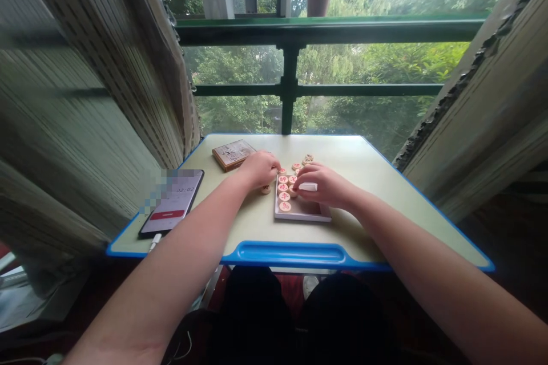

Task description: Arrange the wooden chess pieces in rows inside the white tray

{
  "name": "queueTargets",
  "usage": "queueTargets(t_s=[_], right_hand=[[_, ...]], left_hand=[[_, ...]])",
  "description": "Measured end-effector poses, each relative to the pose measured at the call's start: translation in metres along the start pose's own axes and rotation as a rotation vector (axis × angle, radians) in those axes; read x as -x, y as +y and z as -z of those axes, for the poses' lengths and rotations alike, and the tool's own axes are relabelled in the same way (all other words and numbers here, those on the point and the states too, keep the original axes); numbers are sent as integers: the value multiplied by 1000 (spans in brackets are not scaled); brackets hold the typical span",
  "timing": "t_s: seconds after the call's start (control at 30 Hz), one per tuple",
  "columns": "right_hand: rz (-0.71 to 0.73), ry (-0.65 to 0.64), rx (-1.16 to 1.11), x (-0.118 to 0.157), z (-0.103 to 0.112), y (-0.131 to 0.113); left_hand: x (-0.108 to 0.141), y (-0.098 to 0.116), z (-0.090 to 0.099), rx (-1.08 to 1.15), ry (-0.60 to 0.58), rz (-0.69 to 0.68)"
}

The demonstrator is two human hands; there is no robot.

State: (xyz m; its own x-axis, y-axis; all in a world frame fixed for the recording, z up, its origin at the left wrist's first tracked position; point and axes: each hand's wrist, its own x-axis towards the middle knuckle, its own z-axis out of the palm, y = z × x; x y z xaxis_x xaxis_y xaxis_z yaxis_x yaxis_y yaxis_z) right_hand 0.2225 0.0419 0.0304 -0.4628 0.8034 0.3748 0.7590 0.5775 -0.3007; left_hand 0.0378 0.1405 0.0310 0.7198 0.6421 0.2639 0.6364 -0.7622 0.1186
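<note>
A shallow open box [302, 218] lies on the table in front of me, with round wooden Chinese chess pieces [285, 206] with red characters lined up along its left side. Over the right part of the box reaches my right hand [323, 183], its fingertips closed on a chess piece [293, 190] in the second column. My left hand [260, 169] is at the box's far left corner, fingers bent and pinched at another piece [282, 171]. One loose piece [266, 189] lies under the left hand, outside the box. Beyond the right hand are more loose pieces [308, 158].
The box's lid [233, 154], printed with a picture, lies at the back left. A phone [173, 203] showing a timer, with a white cable, rests at the left edge. The blue-edged table [411, 228] has a pen groove in front. Curtains and a green railing [334, 31] surround it.
</note>
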Motion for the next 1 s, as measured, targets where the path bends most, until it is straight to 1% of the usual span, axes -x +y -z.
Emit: queueTargets(t_s=[0.2,0.4,0.63,0.8,1.0], right_hand=[[0,8,7,0,-1,1],[23,21,8,0,-1,2],[-14,49,52,-1,1,3],[1,114,68,0,4,5],[-22,137,76,0,6,9]], left_hand=[[-1,-2,-2,3,1,1],[0,0,0,-4,-22,13],[1,-3,-3,93,-41,-9],[-1,-6,-8,85,-51,3],[-4,-8,-11,105,-31,25]])
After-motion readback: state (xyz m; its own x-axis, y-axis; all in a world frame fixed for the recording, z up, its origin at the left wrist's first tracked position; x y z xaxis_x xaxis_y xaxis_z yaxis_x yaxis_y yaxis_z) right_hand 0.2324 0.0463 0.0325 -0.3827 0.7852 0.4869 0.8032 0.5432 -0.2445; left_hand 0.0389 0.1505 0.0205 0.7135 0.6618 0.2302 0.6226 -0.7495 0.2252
